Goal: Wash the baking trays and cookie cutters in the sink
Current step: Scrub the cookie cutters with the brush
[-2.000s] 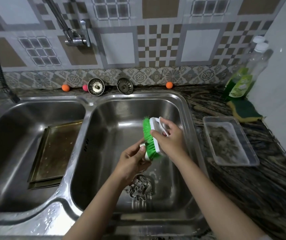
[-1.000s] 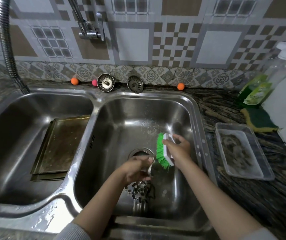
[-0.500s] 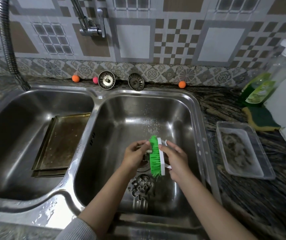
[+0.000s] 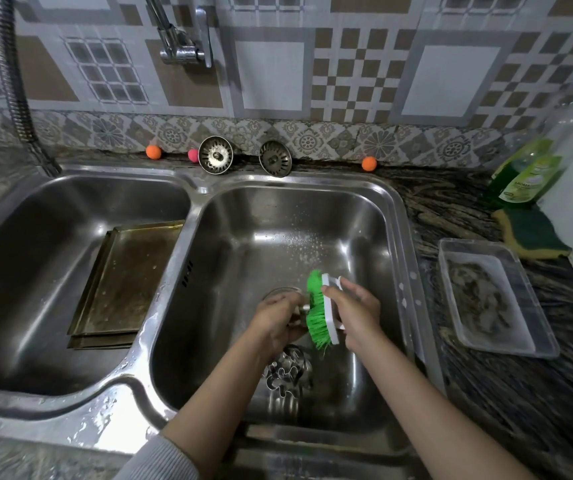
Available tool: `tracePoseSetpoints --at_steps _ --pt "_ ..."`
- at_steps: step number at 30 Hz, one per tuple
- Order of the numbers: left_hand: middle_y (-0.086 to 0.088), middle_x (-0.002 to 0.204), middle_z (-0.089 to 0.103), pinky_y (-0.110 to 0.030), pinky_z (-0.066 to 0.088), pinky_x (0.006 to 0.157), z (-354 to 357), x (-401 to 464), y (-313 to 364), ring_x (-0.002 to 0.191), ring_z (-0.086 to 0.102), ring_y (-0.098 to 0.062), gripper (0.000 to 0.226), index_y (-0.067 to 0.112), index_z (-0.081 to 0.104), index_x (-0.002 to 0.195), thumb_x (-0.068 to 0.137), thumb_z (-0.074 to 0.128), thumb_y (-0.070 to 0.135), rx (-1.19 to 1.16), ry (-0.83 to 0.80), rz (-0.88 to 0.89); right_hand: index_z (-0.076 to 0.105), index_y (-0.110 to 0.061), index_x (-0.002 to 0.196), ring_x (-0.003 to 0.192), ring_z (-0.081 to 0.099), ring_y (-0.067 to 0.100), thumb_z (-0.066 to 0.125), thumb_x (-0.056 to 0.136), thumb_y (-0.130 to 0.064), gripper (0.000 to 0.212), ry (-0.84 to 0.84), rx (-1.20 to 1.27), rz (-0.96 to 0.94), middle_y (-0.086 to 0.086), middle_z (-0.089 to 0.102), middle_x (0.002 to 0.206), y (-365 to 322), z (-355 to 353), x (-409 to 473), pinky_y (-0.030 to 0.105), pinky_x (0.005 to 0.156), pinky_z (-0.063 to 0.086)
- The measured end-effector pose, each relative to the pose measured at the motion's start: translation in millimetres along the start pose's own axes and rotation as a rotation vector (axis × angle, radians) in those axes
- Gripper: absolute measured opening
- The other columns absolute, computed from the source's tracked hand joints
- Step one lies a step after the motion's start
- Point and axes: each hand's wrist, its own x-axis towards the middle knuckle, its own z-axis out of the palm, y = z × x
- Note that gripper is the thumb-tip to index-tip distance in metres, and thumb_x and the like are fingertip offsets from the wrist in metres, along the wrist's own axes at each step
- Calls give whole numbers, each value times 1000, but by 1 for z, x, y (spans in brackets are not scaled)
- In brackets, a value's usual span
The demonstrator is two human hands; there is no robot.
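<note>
Over the right sink basin (image 4: 375, 216), my right hand (image 4: 356, 311) grips a white scrub brush with green bristles (image 4: 318, 311). Its bristles press against a small metal cookie cutter (image 4: 301, 309) held in my left hand (image 4: 278, 318), which mostly hides it. A pile of several metal cookie cutters (image 4: 286, 370) lies on the basin floor just below my hands. Stacked brownish baking trays (image 4: 129, 282) lean in the left basin (image 4: 35, 209).
A tap (image 4: 182, 39) is mounted on the tiled wall and a flexible metal hose (image 4: 14, 81) hangs at left. Two sink strainers (image 4: 215, 154) stand on the back ledge among small orange balls. Right counter: clear plastic tray (image 4: 492, 296), sponge (image 4: 531, 235), soap bottles (image 4: 531, 174).
The brush has shifted slightly up and down against the cutter in my left hand. Both hands stay over the drain of the right basin.
</note>
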Motion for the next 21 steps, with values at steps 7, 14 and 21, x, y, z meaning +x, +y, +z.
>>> tracePoseSetpoints --at_steps 7,14,21 --pt "-13 81 56 -29 53 47 -8 7 10 65 55 -23 11 3 62 97 90 56 8 -3 74 -16 60 -17 122 75 64 15 76 77 -11 48 -68 -63 52 7 69 106 -7 3 4 24 54 47" --pt "-8 78 52 -33 52 64 0 -3 13 68 53 -18 7 9 57 93 93 51 12 16 -95 -86 60 -14 123 71 62 11 77 75 -9 51 -6 -34 -7 8 67 108 -16 4 8 24 54 47" --pt "-9 77 54 -26 51 49 -9 6 13 67 55 -20 16 5 60 90 94 51 18 -49 -13 -54 61 -25 120 90 67 20 80 73 -17 52 -93 -149 -67 3 64 115 0 8 -6 32 67 56"
